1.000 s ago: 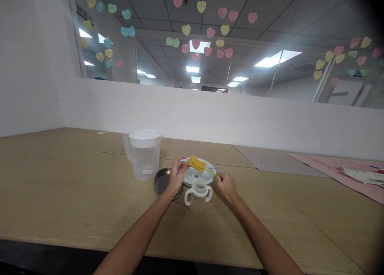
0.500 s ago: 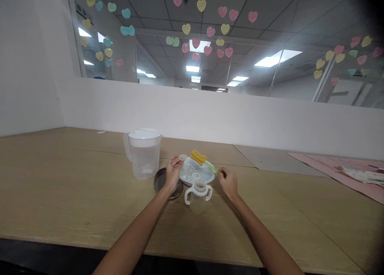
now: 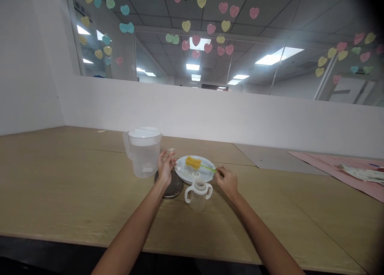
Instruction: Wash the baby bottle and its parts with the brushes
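Observation:
My left hand holds a clear plastic cover upright, its round rim at the top. My right hand grips the thin green handle of a sponge brush. The brush's yellow sponge head is over the white plate. A small white ring is at the plate's near side. Closer to me stands a clear baby bottle, open at the top, with two white handles. Below my left hand lies a dark round tray, partly hidden by the hand and wrist.
A translucent lidded pitcher stands left of the tray. Along the right side lie a grey mat and a pink cloth with a white crumpled item on it. A white wall rises behind the table.
My left hand has moved left with the clear cover, turning it upright away from the brush. The sponge head has dropped lower and a little left over the plate.

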`<state>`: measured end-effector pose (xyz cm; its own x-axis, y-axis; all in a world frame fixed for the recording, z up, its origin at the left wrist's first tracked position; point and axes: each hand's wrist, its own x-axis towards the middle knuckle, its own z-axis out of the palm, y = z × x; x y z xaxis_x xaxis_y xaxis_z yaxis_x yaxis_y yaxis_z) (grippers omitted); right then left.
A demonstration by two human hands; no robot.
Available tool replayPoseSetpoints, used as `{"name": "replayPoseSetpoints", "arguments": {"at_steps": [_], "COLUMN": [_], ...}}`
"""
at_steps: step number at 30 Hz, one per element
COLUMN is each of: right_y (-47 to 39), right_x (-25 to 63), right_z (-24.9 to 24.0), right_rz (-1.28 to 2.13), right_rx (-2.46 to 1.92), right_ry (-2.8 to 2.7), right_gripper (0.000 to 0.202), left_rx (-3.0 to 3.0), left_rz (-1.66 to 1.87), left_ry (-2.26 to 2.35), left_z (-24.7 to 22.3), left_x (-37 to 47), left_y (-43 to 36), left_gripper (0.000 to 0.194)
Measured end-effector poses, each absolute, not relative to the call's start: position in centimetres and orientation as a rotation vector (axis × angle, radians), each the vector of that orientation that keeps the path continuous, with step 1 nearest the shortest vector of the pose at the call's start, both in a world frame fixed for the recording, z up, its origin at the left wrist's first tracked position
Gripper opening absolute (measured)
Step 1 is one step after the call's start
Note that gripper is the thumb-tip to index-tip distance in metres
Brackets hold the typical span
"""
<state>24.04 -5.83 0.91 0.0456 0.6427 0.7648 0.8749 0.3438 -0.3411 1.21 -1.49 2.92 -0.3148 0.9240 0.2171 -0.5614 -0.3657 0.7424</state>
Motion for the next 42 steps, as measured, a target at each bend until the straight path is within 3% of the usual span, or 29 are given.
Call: {"name": "replayPoseSetpoints", "arguments": {"at_steps": [5,9,17,21,23,28,32,42], "right_y": [-4.8,-4.2,-4.0,-4.1,-4.1,-4.2,-4.4,-4.4], "right_x": [24.4,24.7,24.0,24.0,24.2,24.5,24.5,24.3], "right_z": [0.8,0.4,0.6,0.9,0.9,1.1,1.2,1.2], "right_rz": [0.024,0.21,0.588,0.662,0.659,0.612,0.589,0.641], "right_rx": [-1.254,-1.211,-1.181,-1.141,-1.127,-1.138,-1.121,-1.061], "right_ry": [-1.496,-1.403,-1.294,-1.217,-1.19,-1.134,-1.117,-1.092], "right_gripper": [0.028,0.03,0.045,0.053,0.055,0.056,0.055,0.053], "left_rx": [1.065,1.342,1.637,1.972,2.119,2.513,2.552,2.48], "left_rz": [1.954,1.657,1.317,0.971,0.965,1.221,1.186,1.056], "left_ry": [1.183,1.762,1.964,2.209,2.285,1.886,1.515,1.369], "left_z": [2.0,0.7,0.3,0.7,1.0,1.8,1.1,1.5], "left_x": [0.5,0.0,-0.5,-0.5,-0.6,0.2,1.4,2.2], "left_y": [-0.8,0.1,-1.0,-1.8,-2.0,-2.4,-2.5,-3.7], "left_gripper": [0.041,0.031,0.037,0.035,0.031,0.029,0.027,0.03]}}
